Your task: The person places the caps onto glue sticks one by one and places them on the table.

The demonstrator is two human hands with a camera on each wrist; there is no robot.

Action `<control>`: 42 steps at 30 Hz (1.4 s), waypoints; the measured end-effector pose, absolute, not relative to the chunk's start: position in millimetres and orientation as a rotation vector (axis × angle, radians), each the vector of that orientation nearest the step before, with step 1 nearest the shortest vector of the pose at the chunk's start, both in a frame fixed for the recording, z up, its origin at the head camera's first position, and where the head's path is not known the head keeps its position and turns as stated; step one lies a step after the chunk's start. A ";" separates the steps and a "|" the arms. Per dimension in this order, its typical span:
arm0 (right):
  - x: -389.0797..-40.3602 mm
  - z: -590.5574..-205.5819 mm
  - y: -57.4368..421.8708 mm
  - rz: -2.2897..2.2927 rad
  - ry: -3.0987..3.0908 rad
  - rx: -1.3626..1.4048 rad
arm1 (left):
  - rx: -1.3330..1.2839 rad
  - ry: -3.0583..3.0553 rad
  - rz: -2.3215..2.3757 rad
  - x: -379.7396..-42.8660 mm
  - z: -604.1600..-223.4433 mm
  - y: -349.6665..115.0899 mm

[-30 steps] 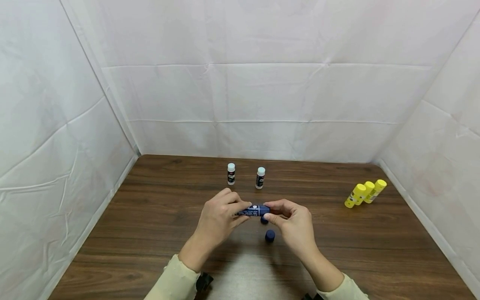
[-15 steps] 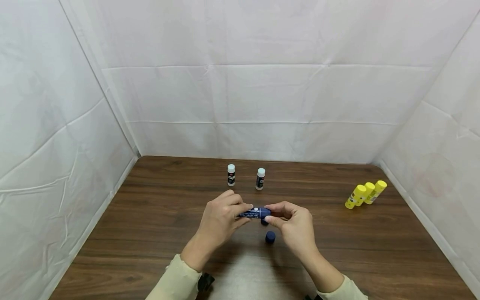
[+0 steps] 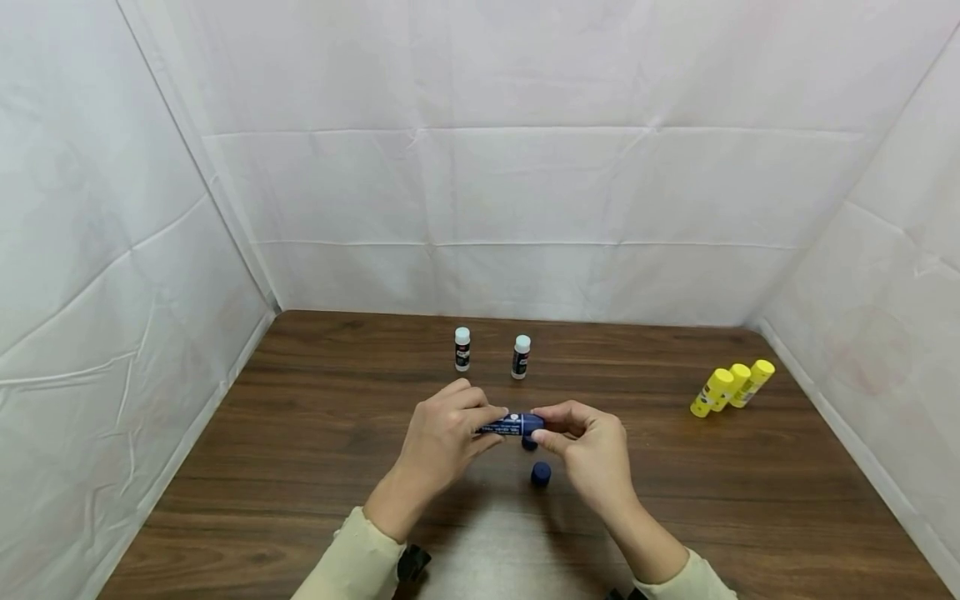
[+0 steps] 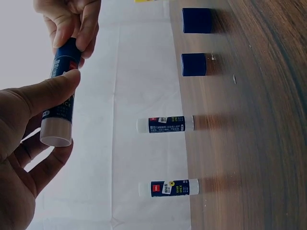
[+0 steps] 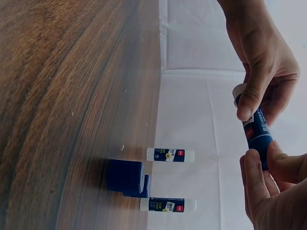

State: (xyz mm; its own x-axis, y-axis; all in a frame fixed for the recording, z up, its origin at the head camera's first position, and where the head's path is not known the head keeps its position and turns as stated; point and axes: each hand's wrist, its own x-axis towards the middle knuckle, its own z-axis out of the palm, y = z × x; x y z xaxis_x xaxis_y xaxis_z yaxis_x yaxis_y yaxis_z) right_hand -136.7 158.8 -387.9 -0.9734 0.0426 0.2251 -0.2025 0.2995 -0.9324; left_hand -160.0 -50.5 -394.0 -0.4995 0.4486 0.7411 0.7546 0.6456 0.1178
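A dark blue glue stick [image 3: 510, 425] is held sideways above the table between both hands. My left hand [image 3: 447, 429] grips its labelled body, the white base showing past the fingers in the left wrist view. With thumb and fingertips, my right hand [image 3: 588, 446] pinches the blue cap [image 5: 260, 147] at the other end; the cap sits against the body. Below the hands, two loose blue caps [image 3: 540, 474] [image 4: 194, 64] stand on the table. Farther back, two uncapped glue sticks [image 3: 462, 350] [image 3: 521, 357] stand upright with white tops.
Several yellow tubes, a front one [image 3: 711, 392] among them, stand close together at the right of the brown wooden table [image 3: 315, 433]. White sheeting [image 3: 525, 183] encloses the table at the back and both sides.
Both hands and the glue stick have shifted very slightly to the right. The grips look the same, and the standing caps and glue sticks stay put.
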 end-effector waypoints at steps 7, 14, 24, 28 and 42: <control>-136.6 -387.8 159.7 1.732 -2.381 0.154 | -0.921 -2.202 -0.573 -159.4 -392.5 -51.5; -135.1 -385.8 161.2 1.731 -2.404 0.183 | -0.925 -2.234 -0.581 -159.3 -392.0 -53.4; -135.1 -385.2 165.9 1.706 -2.435 0.186 | -0.953 -2.255 -0.615 -161.9 -396.0 -54.8; -135.6 -385.1 168.3 1.691 -2.436 0.190 | -0.952 -2.260 -0.625 -162.3 -396.2 -56.3; -140.6 -385.5 181.3 1.629 -2.436 0.167 | -0.919 -2.235 -0.604 -167.7 -399.1 -60.4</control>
State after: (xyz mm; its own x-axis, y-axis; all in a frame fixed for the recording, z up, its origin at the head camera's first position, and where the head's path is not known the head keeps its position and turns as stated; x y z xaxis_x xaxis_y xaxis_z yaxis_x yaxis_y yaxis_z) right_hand -140.6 181.3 -385.5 -0.9724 0.0204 0.2323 -0.2068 0.3845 -0.8997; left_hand -167.7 -60.4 -399.1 -0.5511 0.4475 0.7043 0.7413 0.6501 0.1670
